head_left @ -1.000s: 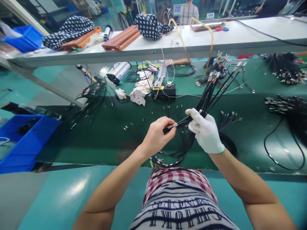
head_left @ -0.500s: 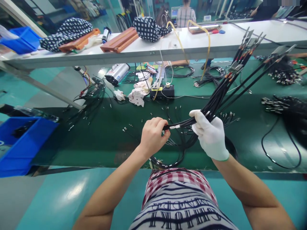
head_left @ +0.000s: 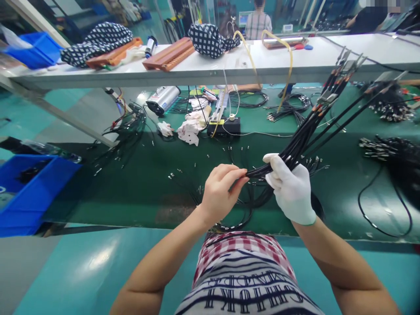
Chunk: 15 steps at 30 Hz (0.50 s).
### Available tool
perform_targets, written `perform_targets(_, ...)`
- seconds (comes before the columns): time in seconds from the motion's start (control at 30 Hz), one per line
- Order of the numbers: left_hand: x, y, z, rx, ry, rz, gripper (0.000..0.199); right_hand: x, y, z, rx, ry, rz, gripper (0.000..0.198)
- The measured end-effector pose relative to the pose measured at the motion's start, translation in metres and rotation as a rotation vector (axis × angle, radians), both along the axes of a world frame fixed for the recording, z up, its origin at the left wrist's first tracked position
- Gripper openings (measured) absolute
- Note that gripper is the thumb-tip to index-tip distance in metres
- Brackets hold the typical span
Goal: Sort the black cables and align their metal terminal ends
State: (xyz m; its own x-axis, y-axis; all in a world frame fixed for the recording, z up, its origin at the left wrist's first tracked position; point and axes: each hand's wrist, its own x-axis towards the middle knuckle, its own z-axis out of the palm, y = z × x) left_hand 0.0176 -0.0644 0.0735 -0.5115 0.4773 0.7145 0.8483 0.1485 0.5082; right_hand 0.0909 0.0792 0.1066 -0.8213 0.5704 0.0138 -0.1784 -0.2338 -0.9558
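Note:
My right hand [head_left: 292,188], in a white glove, is closed round a thick bundle of black cables [head_left: 303,138]. The bundle slants up to the right and ends in metal tips with orange-brown bands. Bare and pinched, my left hand [head_left: 223,190] grips cable at the bundle's lower left side, close to the gloved fingers. How many cables lie in that pinch is hidden. Below both hands, more black cables [head_left: 234,226] curve over the green worktop [head_left: 131,192].
A blue bin [head_left: 36,197] stands at the left edge. Cable heaps [head_left: 398,157] lie at the right. Behind are a black box [head_left: 229,126], white gloves [head_left: 192,127] and a silver device [head_left: 163,99]. A white shelf [head_left: 315,59] crosses above. A person [head_left: 258,24] is in the background.
My left hand has slid right along the cables, nearer my gloved right hand; the white-marked stretch it was beside no longer shows. My right hand keeps its grip on the bundle.

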Motion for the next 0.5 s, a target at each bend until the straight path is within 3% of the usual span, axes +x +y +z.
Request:
perform_targets(0.13,-0.008,-0.010,-0.010,0.037,-0.233,0.023,0.008,0.004,0.007,0.007,0.029,0.021,-0.051,0.025)
perform_targets(0.37,-0.030,-0.037,-0.058,-0.093,-0.360,0.106,0.009,0.015,0.022,0.016,0.094,0.018,-0.134,0.021)
perform_targets(0.43,-0.030,-0.043,-0.057,-0.169,-0.376,0.078,0.013,0.017,0.025,0.017,0.115,0.015,-0.110,0.020)
perform_targets(0.5,-0.026,-0.043,-0.042,-0.218,-0.369,0.027,0.028,0.019,0.025,0.018,0.139,-0.006,-0.053,0.020)
